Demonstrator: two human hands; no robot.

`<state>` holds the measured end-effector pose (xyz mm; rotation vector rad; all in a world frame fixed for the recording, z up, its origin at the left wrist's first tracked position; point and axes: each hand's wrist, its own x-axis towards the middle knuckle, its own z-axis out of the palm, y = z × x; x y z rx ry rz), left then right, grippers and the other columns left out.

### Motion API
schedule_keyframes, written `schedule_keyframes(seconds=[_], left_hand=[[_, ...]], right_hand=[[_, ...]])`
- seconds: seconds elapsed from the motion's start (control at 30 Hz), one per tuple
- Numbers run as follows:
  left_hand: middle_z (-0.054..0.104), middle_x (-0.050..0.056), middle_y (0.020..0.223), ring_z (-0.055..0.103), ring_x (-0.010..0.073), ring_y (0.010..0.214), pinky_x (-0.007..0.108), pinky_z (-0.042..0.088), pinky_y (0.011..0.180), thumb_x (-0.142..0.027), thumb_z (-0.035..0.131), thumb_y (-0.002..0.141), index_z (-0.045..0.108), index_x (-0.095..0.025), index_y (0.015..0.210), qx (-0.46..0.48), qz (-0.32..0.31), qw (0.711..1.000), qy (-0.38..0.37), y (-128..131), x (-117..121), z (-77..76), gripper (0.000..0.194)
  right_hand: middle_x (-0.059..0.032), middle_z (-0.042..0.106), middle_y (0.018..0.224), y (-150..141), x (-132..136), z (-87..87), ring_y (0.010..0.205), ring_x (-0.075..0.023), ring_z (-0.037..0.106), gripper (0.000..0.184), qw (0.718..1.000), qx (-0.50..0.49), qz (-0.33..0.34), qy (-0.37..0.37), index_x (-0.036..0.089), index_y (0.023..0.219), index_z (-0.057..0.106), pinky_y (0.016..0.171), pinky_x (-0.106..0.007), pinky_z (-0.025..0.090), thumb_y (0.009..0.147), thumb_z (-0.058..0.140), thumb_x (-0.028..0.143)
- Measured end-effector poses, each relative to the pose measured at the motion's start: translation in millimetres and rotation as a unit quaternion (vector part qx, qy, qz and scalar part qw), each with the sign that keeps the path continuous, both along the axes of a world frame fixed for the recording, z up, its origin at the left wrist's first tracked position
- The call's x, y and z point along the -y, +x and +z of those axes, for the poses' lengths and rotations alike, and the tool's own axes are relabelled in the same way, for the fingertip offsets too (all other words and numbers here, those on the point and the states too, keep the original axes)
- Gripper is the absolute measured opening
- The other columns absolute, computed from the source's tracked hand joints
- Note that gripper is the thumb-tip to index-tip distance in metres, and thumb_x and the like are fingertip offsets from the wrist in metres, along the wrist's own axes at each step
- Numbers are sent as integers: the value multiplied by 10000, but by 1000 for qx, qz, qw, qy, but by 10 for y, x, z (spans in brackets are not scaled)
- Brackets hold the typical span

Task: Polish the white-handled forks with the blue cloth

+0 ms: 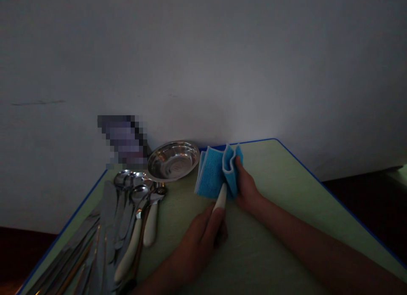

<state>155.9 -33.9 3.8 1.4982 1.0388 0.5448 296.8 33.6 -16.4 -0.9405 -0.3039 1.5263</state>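
My left hand (206,231) is closed around the pale handle of a utensil (221,194), which points up and away from me. The utensil's far end is hidden at the blue cloth, so its kind cannot be made out. My right hand (247,182) grips the folded blue cloth (212,170), which has a light stitched edge, and presses it about that far end. Left of my hands lie several metal spoons (140,194), some with white handles. A shiny metal bowl (174,161) stands just behind the cloth's left side.
Several table knives (106,210) and other long cutlery pieces lie in a pile along the left side of the pale green table (270,252), which has a blue edge. A blurred-out object (125,140) leans at the back left, against the grey wall (203,66).
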Motion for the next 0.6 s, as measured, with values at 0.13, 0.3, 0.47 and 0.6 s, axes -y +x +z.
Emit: schedule_keyframes(seconds=[0.13,0.3,0.47,0.6], left_hand=[[427,-38,553,357,100,474,224,301,471,-463,239,916,446,-179,697,65,47,996,-49,4,-8,7,414],[409,-41,582,351,92,483,208,285,446,-466,258,915,439,-180,747,113,60,990,-52,15,16,18,378],[445,-40,572,380,88,480,210,319,474,-458,298,913,480,-170,767,80,63,993,-54,15,11,-19,371],[483,-38,520,444,106,477,217,352,491,-460,306,908,513,-166,789,25,20,999,-19,3,-12,-18,378]], right_hand=[[-13,705,786,56,-42,31,830,-182,632,352,993,-111,17,31,209,872,652,781,-316,472,832,431,480],[-22,705,766,80,-26,80,830,-193,637,335,984,-142,82,63,199,874,658,791,-342,471,845,402,412],[7,633,556,20,71,75,546,-144,583,176,983,-59,165,50,168,713,647,586,-264,462,738,602,337],[35,609,544,4,106,14,467,-97,512,217,986,10,156,54,160,679,618,495,-222,397,641,713,351]])
